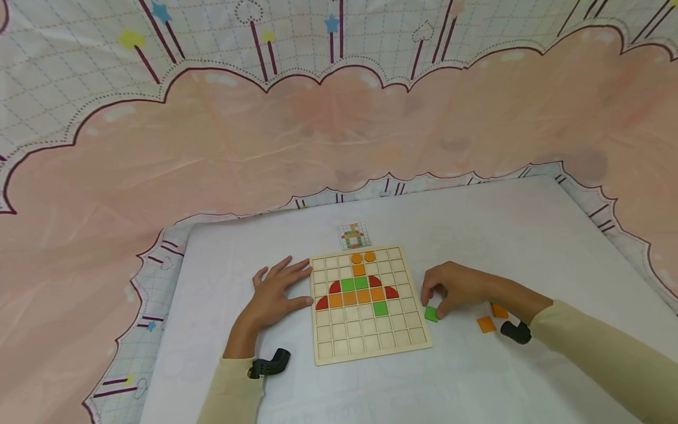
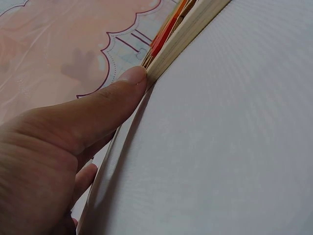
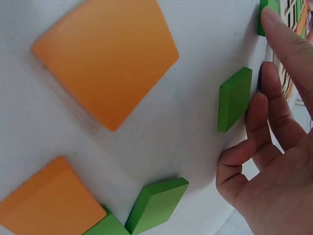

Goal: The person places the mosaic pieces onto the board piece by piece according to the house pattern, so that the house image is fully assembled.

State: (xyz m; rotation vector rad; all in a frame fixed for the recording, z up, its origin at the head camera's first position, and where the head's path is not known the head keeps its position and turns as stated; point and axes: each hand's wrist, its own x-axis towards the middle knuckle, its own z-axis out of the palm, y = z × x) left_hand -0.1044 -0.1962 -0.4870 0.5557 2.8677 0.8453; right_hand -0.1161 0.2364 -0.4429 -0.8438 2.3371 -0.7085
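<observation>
A wooden grid board [image 1: 346,347] lies on the white table, with orange circles, orange and green squares and red quarter-circles set in its cells. My left hand [image 1: 278,297] rests beside it, fingers spread, thumb and fingertips at the board's left edge. The left wrist view shows the thumb [image 2: 110,105] against that wooden edge. To the right of the board, my right hand [image 1: 455,288] pinches a green square tile [image 1: 431,314] between thumb and fingers, low over the table. In the right wrist view, part of this green tile [image 3: 262,22] shows by the thumb.
Two orange square tiles [image 1: 485,324] lie near the right wrist. More green tiles [image 3: 235,100] lie around them in the right wrist view, hidden under the arm from above. A small pattern card [image 1: 354,235] sits just beyond the board. A patterned cloth [image 1: 318,135] hangs behind.
</observation>
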